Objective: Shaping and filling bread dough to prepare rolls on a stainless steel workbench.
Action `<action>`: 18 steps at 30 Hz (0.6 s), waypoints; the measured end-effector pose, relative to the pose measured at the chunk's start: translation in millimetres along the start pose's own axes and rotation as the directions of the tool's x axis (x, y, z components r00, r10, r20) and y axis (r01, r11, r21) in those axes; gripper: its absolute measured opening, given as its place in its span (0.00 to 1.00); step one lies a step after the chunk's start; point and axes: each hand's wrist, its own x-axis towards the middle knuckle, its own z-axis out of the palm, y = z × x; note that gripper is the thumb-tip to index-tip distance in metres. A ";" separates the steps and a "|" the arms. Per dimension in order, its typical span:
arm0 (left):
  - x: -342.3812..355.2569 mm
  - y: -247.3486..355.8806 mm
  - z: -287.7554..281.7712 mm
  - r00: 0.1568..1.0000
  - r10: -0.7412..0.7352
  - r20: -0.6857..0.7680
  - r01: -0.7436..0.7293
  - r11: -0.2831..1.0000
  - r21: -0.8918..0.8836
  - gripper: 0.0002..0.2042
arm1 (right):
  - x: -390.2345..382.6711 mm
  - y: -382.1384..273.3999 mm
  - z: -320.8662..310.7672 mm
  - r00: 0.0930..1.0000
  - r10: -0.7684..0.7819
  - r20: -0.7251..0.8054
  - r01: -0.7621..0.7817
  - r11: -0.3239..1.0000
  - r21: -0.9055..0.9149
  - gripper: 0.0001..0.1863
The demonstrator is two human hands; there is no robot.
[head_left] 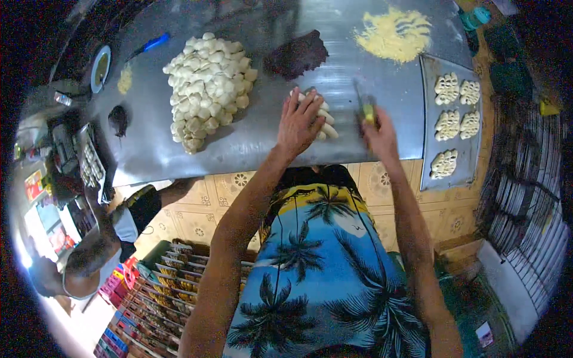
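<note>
My left hand lies palm down on a piece of shaped dough, its fingers spread over it. The dough shows several finger-like ridges at the right of my hand; the rest is hidden beneath it. To the right, my right hand is closed round the yellow handle of a knife, blurred by motion, its thin blade pointing away from me. A big heap of pale dough balls sits to the left. Beyond my left hand lies a dark brown mass of filling.
Yellow crumbly flour is spread at the far right of the metal table. A tray with several shaped dough pieces stands at the right edge. A blue-handled knife and a plate lie far left. Another person holds a tray at left.
</note>
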 end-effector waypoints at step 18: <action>-20.4 24.5 6.3 0.985 -0.064 -0.158 0.082 0.991 0.105 0.25 | -42.3 -48.5 55.4 0.928 -0.108 0.357 0.336 0.659 -0.673 0.31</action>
